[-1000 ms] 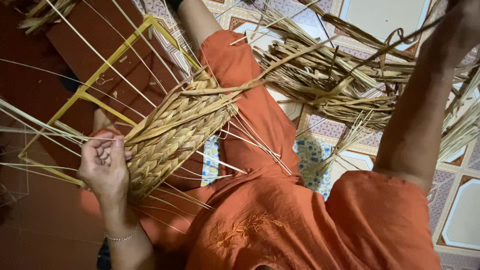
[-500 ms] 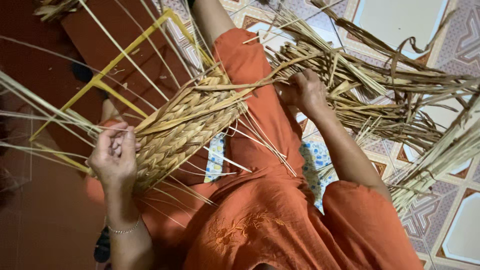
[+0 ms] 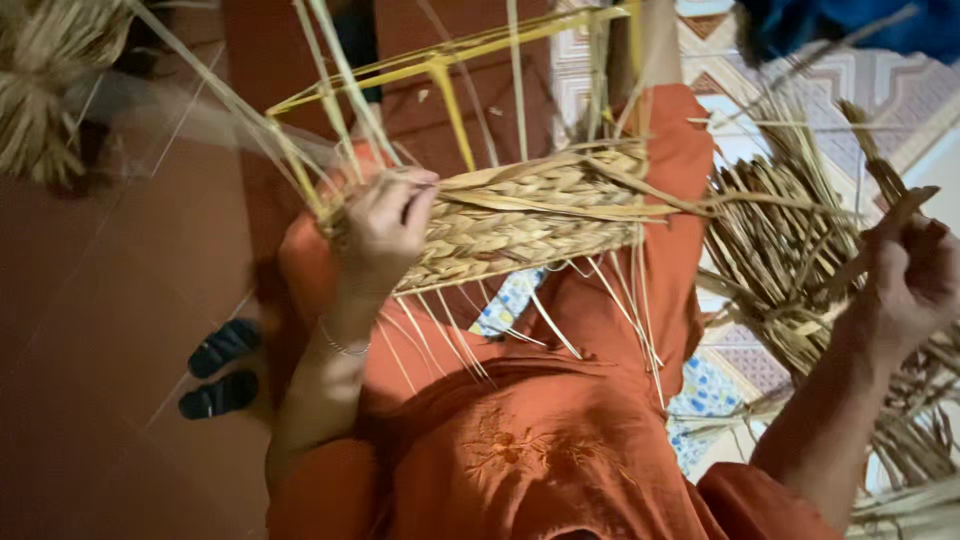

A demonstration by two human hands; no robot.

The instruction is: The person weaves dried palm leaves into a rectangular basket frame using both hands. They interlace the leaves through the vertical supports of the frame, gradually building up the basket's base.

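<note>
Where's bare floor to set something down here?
Free: red floor left of the left hand, around the black sandals. Crowded: woven panel fills the lap; straw pile covers the tiles by the right hand.

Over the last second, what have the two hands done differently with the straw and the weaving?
The right hand moved away from the woven panel, out over the loose straw pile beside the lap, and now pinches a flat strand it has drawn up. The view also swung, so everything sits differently in frame. The left hand kept its grip on the panel's end, which stays on the lap in the yellow frame.
</note>
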